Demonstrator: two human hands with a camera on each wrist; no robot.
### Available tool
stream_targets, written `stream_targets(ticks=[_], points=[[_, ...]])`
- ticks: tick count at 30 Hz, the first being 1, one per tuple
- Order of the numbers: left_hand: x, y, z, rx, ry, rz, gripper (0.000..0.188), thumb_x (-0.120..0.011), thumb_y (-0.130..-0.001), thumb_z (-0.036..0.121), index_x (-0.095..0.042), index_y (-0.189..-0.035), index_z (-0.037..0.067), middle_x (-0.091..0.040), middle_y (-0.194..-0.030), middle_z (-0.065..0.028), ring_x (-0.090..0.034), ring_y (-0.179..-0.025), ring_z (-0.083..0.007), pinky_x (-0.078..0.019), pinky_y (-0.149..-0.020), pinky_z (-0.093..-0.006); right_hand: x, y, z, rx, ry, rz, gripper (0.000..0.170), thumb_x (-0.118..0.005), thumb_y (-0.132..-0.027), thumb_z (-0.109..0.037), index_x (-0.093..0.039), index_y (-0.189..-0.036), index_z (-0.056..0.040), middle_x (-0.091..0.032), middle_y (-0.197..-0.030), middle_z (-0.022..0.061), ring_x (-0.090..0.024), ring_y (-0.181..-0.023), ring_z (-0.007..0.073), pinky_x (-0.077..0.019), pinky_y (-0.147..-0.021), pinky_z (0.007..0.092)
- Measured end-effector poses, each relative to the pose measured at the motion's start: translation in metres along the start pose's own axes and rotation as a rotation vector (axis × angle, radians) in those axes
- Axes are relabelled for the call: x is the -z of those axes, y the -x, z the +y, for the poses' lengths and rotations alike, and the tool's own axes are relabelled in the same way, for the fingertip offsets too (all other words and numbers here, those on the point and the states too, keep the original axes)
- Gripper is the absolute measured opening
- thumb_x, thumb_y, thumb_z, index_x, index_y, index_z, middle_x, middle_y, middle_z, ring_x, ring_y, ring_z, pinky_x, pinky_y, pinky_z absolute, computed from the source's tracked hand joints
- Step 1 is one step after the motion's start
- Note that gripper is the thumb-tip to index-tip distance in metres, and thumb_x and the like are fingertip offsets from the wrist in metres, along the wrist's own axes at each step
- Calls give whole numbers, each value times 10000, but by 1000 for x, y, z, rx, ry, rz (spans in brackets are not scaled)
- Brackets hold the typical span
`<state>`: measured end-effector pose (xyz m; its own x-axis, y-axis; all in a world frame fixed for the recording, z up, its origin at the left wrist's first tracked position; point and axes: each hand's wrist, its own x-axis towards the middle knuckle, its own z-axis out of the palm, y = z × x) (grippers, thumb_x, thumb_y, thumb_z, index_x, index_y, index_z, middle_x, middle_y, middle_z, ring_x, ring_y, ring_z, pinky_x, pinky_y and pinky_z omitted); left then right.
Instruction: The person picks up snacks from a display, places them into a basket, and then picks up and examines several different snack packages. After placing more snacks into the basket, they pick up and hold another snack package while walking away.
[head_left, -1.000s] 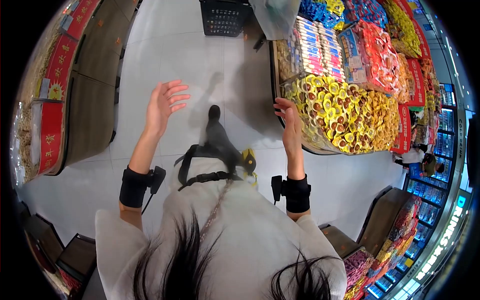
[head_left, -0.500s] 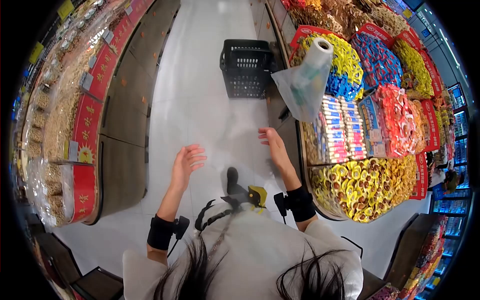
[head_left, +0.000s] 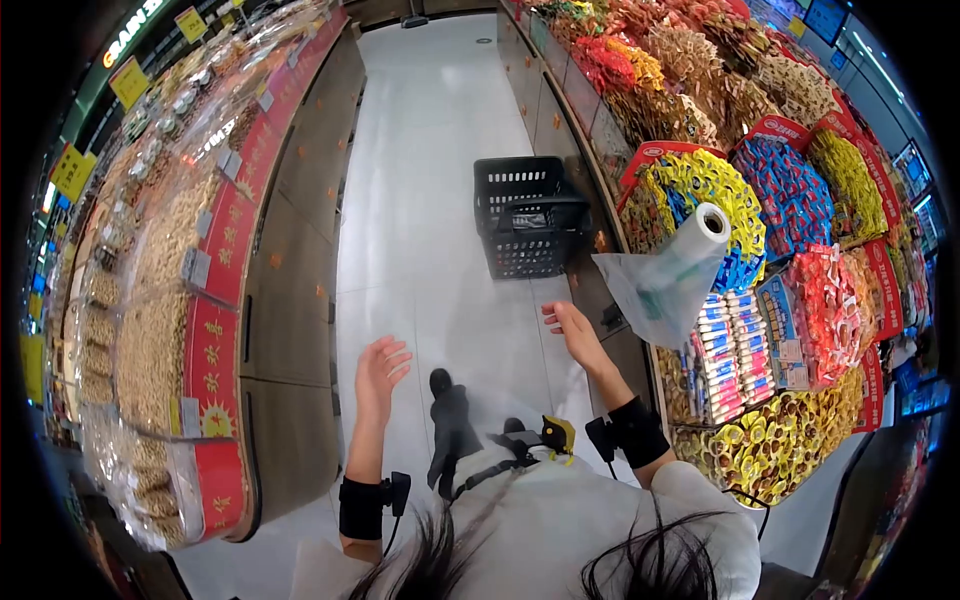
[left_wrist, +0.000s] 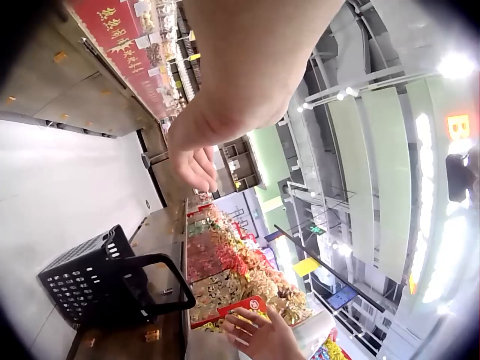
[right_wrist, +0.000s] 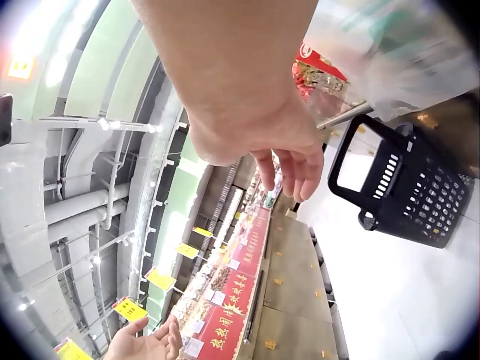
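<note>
Both hands hang in the air over the aisle, holding nothing. The left hand (head_left: 381,368) has loosely spread fingers and is nearest the left display of bulk goods. In the right wrist view, the right hand (right_wrist: 289,161) has relaxed, slightly bent fingers. Ahead of the hands, a black shopping basket (head_left: 530,240) stands on the floor against the right display, its handle seen raised in the left wrist view. A roll of clear plastic bags (head_left: 690,260) stands at the edge of the right display, beyond the right hand, with a loose bag hanging from it.
On the right, a display holds wrapped sweets (head_left: 790,440), blue packets (head_left: 785,195) and a stack of striped sticks (head_left: 735,345). Along the left runs a counter of bagged nuts (head_left: 160,350) with a red banner (head_left: 212,360). A grey tiled floor (head_left: 420,180) stretches between them.
The person has walked forward along the aisle, so the basket and bag roll now appear closer and lower in the head view. Both hands have stayed raised and unoccupied.
</note>
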<state>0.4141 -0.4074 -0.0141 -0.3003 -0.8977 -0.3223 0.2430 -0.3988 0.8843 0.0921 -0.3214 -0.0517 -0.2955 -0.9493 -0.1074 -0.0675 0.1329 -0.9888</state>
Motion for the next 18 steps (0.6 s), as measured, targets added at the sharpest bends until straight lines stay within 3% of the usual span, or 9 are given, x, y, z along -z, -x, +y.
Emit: stream_targets(ticks=[9,13,18], points=[[48,-180,71,8,-37,-118,422,-365,-895,364,-455,-1136,29,-532,-1057,-100,-530,-946,-197,-407,-816,-311,-40,-140,13,-39,-101,271,386,-389,-912,-360,-548,-983,-15,-570,-891,50,-527,-798,129,-427,-709,258],[61,-244,100,72,-113,-177,386,-398,-894,330,-455,-1135,34,-534,-1047,-90,-528,-942,-188,-409,-817,-311,-50,-196,26,-109,-93,393,383,-429,-892,-386,-555,-944,-27,-573,-834,36,-529,-750,111,-431,-663,244],[71,-317,108,163,-171,-242,368,-441,-889,316,-466,-1123,33,-551,-1019,-101,-551,-904,-191,-432,-778,-304,-56,-232,43,-312,-134,520,362,-449,-882,-363,-513,-1028,-39,-573,-892,47,-551,-802,131,-463,-689,284]])
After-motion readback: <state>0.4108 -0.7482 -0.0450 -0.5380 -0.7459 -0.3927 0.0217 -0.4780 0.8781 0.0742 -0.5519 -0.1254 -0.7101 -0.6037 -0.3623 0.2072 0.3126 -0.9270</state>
